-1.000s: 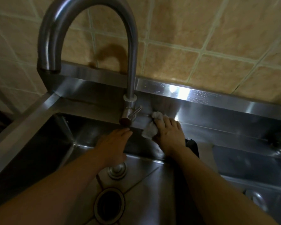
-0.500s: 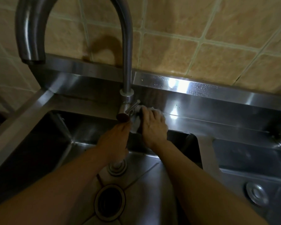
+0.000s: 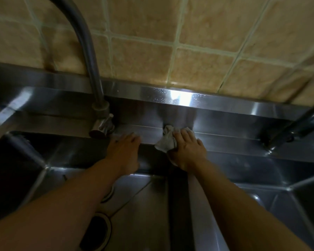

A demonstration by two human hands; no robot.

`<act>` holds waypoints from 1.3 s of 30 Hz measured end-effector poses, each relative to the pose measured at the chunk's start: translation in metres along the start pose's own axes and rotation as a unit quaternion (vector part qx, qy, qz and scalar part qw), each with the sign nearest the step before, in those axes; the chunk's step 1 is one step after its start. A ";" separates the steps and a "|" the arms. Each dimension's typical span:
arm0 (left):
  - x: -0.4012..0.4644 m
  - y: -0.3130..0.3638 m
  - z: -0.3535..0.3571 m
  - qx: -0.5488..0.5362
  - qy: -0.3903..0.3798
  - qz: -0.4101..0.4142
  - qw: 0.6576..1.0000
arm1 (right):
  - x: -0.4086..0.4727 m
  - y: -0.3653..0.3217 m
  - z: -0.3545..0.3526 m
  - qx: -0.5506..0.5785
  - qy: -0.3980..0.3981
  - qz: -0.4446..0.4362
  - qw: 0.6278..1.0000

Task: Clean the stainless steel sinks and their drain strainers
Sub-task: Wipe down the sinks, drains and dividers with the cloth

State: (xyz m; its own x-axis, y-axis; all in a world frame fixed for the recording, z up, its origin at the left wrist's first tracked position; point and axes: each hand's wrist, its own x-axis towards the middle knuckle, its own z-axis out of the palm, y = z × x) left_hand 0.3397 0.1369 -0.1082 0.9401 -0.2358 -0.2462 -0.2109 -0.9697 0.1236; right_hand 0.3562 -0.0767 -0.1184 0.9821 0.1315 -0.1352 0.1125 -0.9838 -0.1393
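2 hands work at the back ledge of the sinks. Fingers of the right hand lie nearly straight and spread, pressing a crumpled grey cloth flat against the ledge; most of the cloth bunches just left of those fingers and under them, its far edge touching the upright steel backsplash. Fingers of the left hand are straight too and hold nothing, their tips resting on the ledge just left of the cloth. Just beyond the left fingers and to their left stands the faucet, with its lever handle close by.

Below the left hand lies the left basin, whose drain opening shows dark beside the forearm; I cannot tell whether a strainer sits in it. Below and right of the right fingers is the right basin, its drain out of clear view. A steel divider runs between the 2 basins under the right forearm.

Judging by this, the wiping is at the ledge stage. Droplets show on the backsplash top, and both basins and the drain strainers look not yet dealt with, so much of the job seems left.
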 end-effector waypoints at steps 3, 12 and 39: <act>0.005 -0.003 -0.003 0.021 -0.028 -0.005 0.999 | -0.001 -0.006 0.004 0.027 0.020 0.051 0.998; 0.005 -0.013 -0.007 -0.021 -0.036 0.015 0.999 | -0.012 -0.020 -0.019 0.280 0.255 0.123 0.917; -0.002 -0.023 -0.013 -0.048 -0.050 0.064 0.996 | 0.051 -0.023 -0.046 -0.080 0.324 -0.111 0.936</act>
State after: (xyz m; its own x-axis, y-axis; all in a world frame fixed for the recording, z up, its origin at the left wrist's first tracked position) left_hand 0.3457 0.1602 -0.0984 0.8751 -0.3661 -0.3166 -0.2953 -0.9221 0.2500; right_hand 0.4107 -0.0532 -0.0768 0.8108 0.2850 0.5112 0.2958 -0.9532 0.0622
